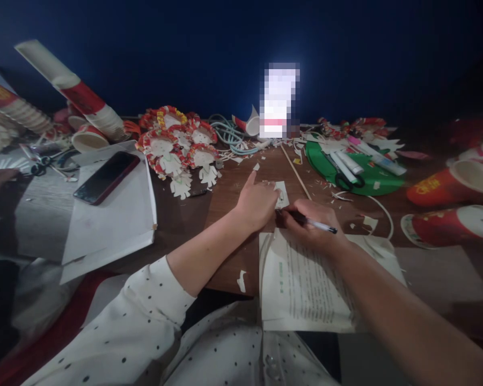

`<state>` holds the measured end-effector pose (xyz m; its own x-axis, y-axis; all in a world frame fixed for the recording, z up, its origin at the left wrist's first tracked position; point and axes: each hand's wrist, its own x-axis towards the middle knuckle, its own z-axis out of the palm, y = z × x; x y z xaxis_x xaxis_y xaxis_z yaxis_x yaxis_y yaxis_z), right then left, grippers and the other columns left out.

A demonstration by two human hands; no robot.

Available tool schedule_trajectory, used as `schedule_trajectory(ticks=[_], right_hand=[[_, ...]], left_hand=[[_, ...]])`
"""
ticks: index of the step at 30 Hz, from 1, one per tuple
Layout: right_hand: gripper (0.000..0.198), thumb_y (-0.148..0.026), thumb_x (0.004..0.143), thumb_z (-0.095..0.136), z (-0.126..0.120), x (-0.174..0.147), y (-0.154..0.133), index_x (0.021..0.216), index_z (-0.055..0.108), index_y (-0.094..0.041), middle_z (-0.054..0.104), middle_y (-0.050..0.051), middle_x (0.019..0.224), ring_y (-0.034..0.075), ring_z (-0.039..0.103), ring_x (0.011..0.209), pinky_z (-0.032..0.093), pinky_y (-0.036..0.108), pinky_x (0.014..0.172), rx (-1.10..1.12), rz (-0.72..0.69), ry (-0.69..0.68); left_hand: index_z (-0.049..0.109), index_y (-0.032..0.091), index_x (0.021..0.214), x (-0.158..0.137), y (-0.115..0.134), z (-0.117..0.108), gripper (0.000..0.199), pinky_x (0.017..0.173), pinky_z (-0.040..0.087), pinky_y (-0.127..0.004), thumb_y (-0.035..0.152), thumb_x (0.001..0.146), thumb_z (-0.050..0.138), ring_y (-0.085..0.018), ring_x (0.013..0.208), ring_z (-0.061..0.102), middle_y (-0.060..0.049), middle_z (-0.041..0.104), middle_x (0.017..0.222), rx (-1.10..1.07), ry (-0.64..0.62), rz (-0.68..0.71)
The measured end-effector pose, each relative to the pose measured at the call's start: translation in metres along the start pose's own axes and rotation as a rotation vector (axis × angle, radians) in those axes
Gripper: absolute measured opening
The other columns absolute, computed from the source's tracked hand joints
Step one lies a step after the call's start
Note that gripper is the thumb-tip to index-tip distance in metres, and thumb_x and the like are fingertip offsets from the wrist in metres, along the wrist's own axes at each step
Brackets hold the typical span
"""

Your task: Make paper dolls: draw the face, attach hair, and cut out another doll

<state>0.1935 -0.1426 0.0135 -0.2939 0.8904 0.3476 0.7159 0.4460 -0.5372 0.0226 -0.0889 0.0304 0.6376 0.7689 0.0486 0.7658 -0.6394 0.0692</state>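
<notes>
A small white piece of paper [282, 194] lies on the brown table in front of me, with dark marks on it. My left hand [258, 202] rests against its left side, fingers stretched out and the index finger pointing away from me. In my right hand [314, 221] is a pen [322, 225], its tip down at the paper's lower edge and its black end pointing right. Beneath my right wrist lies an open printed booklet [306, 284], partly covered by the forearm.
Red-and-white paper cutouts [179, 145] pile up at the back left, near a phone [107, 177] on white sheets. Scissors [348, 181] and white tubes lie on a green disc [380, 185]. Red paper cups [446, 225] lie on the right. A wooden stick [295, 171] lies beyond the paper.
</notes>
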Motion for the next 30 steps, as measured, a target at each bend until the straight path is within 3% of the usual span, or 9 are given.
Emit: schedule_trajectory(ticks=[12, 30], right_hand=[[0.014, -0.029, 0.087, 0.059, -0.001, 0.0, -0.001, 0.079, 0.067, -0.021, 0.068, 0.002, 0.072, 0.016, 0.062, 0.064, 0.043, 0.027, 0.06, 0.036, -0.009, 0.004], [0.011, -0.03, 0.088, 0.059, 0.003, 0.0, 0.005, 0.087, 0.068, -0.023, 0.071, 0.004, 0.079, 0.019, 0.066, 0.072, 0.048, 0.03, 0.067, -0.062, 0.001, 0.114]], left_hand=[[0.068, 0.018, 0.107, 0.0, 0.0, 0.0, 0.031, 0.119, 0.02, -0.05, 0.012, 0.091, 0.042, -0.02, 0.112, 0.062, -0.008, 0.071, 0.115, 0.004, 0.002, 0.005], [0.064, 0.023, 0.121, -0.003, -0.003, -0.012, 0.035, 0.116, 0.023, -0.058, 0.017, 0.095, 0.042, -0.024, 0.124, 0.057, -0.008, 0.062, 0.135, -0.112, -0.135, -0.062]])
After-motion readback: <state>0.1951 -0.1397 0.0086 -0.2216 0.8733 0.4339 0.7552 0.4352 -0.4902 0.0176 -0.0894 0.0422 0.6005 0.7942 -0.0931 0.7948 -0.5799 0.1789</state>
